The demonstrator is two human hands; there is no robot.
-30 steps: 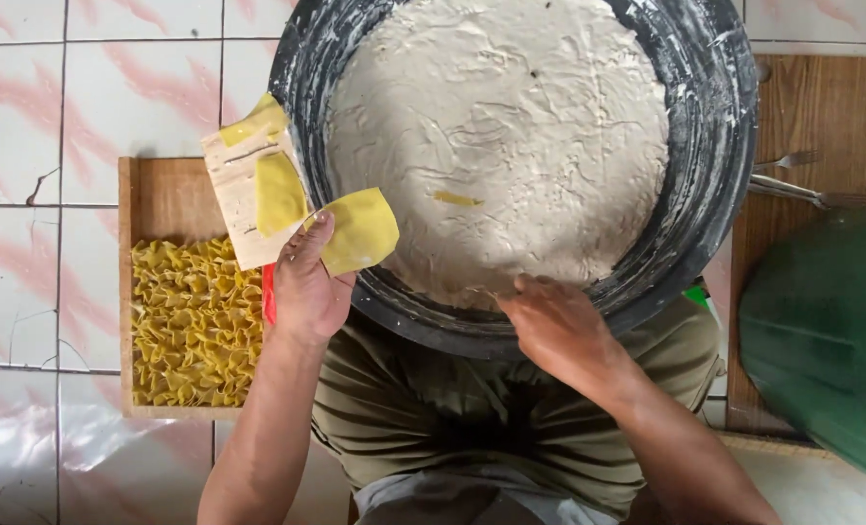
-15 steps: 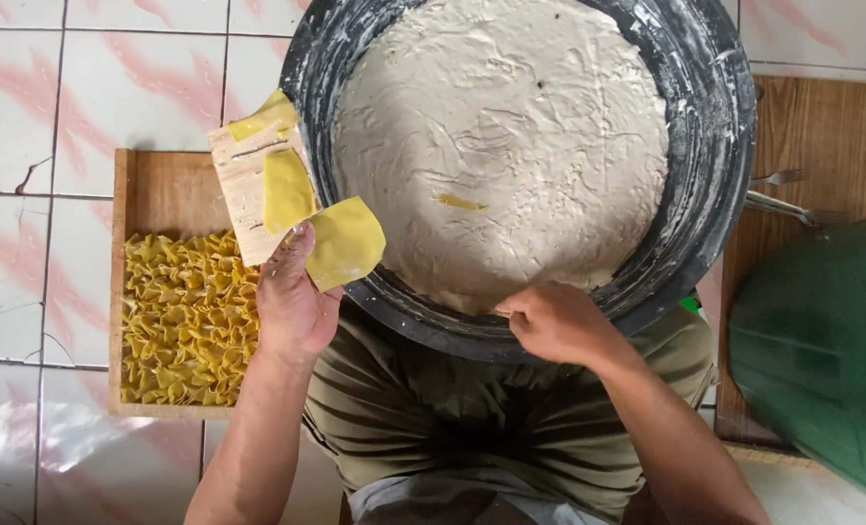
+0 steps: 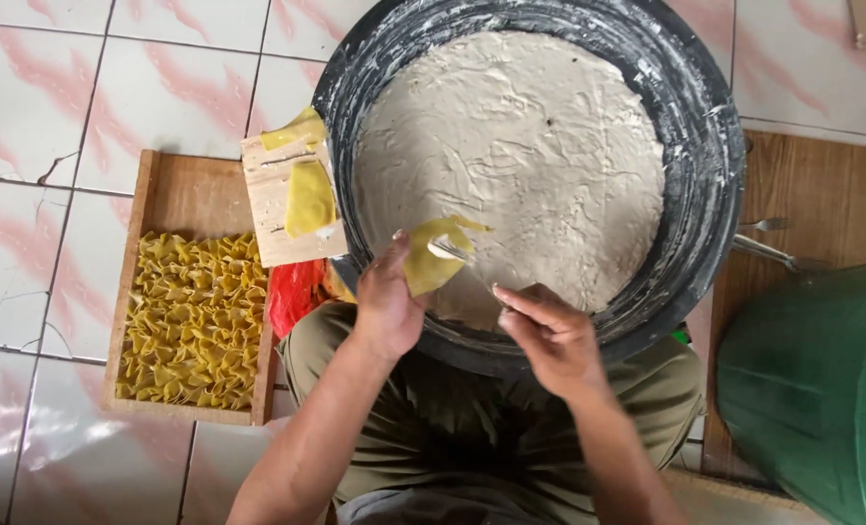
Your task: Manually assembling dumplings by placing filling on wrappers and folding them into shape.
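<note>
Your left hand (image 3: 386, 303) grips a yellow dough wrapper (image 3: 431, 261), fingers closed round its lower edge, held over the near rim of the black basin (image 3: 705, 146). Your right hand (image 3: 549, 335) is closed on a thin metal utensil (image 3: 457, 255); its tip touches the wrapper's face. The utensil's exact kind cannot be told.

The basin rests above your lap and is filled with pale paste (image 3: 511, 156), its surface smeared.

Just left of the basin: a small wooden board (image 3: 279, 209) carrying flat yellow wrappers (image 3: 308, 197). Beside it on the tiled floor (image 3: 63, 87), a wooden tray (image 3: 175, 194) holds many folded yellow dumplings (image 3: 192, 326). A red wrapper (image 3: 294, 295) lies between tray and knee. A green container (image 3: 812, 389) stands at right.
</note>
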